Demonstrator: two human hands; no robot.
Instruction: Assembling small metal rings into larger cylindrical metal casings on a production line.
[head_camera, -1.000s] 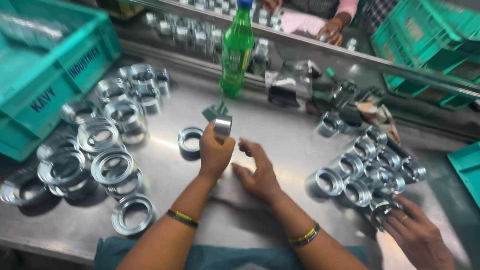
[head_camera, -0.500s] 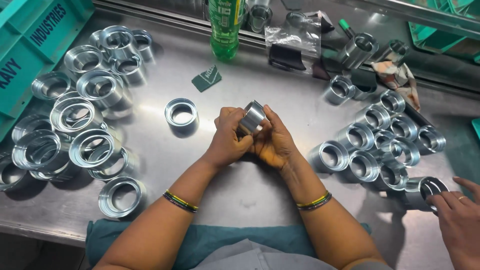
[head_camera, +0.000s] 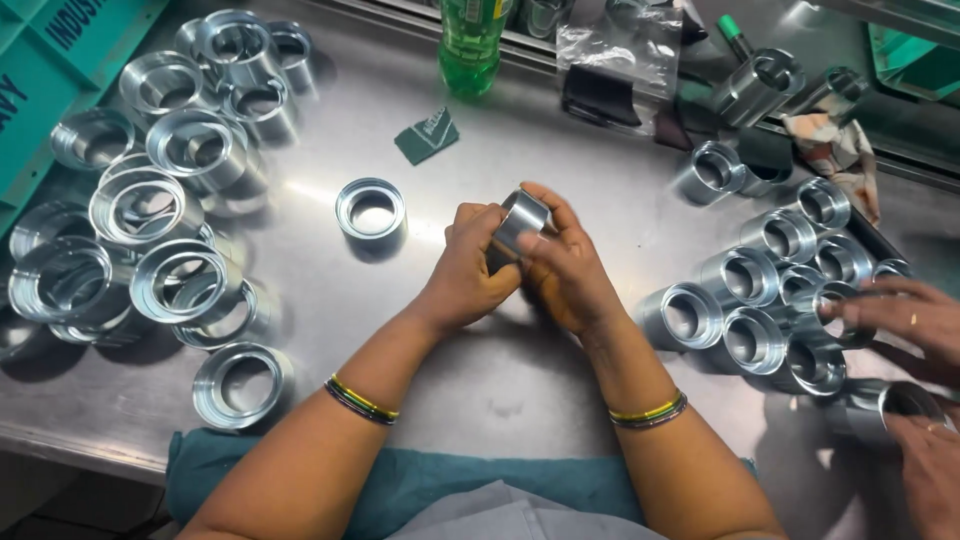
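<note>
Steel fills the view: a small machined metal sleeve (head_camera: 521, 221) is held above the middle of the stainless bench (head_camera: 520, 370), tilted, with its open bore turned down and to the left. It is clamped from both sides, the left hand (head_camera: 468, 270) closed on its lower left edge and the right hand (head_camera: 565, 262) wrapped over its right side, so both grips are shut on the same part and the two hands are pressed together around it. Banded bangles are worn on both wrists. Just left of the hands, a single short ring (head_camera: 371, 210) is set upright on the bench, apart from the rest. Farther left, a crowd of wide, shallow rings (head_camera: 160, 240) is spread out, some stacked on one another, beside a teal plastic crate (head_camera: 40, 90). One wide ring (head_camera: 240, 382) lies alone near the front edge. To the right, a cluster of taller sleeves (head_camera: 770, 290) is stood close together with bores facing up. At the far right, another person's hands (head_camera: 915, 330) are laid on that cluster. A green bottle (head_camera: 472, 45) is stood at the back, a small green card (head_camera: 427, 135) lies just in front of it, and a clear plastic bag (head_camera: 615, 55) is seen to its right.
</note>
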